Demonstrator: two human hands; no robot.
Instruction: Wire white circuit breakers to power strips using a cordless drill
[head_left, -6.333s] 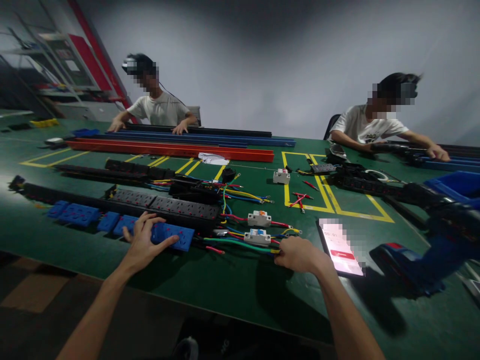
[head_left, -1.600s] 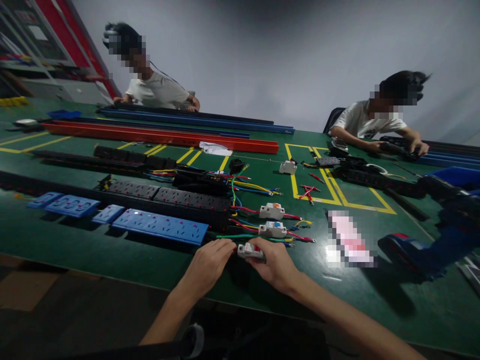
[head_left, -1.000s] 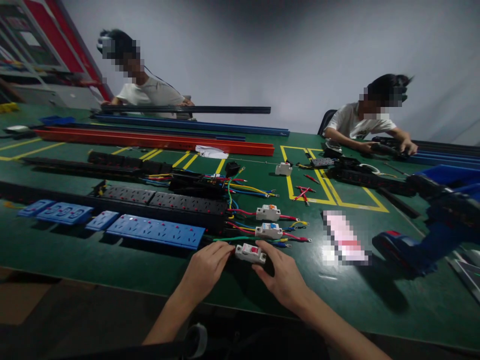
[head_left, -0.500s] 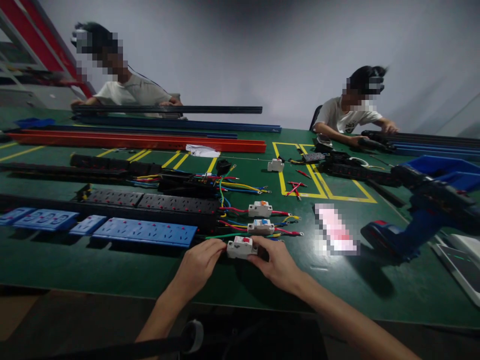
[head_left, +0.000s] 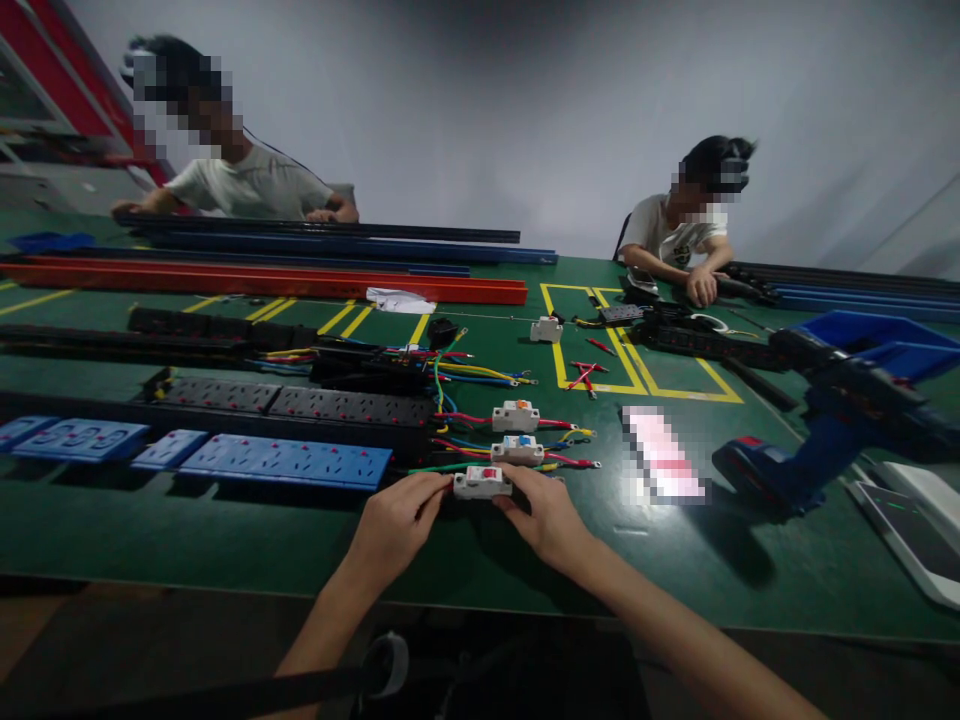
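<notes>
A small white circuit breaker with a red switch [head_left: 482,482] sits near the table's front edge, between my two hands. My left hand [head_left: 395,523] pinches at its left end, where a green wire [head_left: 444,467] runs. My right hand [head_left: 541,512] grips its right end, fingers curled. Just behind it lie two more white breakers, one with a blue switch [head_left: 517,450] and one with an orange switch [head_left: 516,415], both with coloured wires attached. A long black power strip [head_left: 300,405] and blue socket covers [head_left: 285,462] lie to the left.
A phone with a lit screen [head_left: 664,455] lies to the right, then a blue cordless drill [head_left: 810,440] and a blue bin [head_left: 885,345]. Red [head_left: 300,285] and blue rails cross the back. Two other people work at the far side. Yellow tape marks the green table [head_left: 465,570].
My left hand left the blue socket covers and joined my right hand at the red-switch breaker. Over the last second both hands have stayed on it, nudging it slightly away from me.
</notes>
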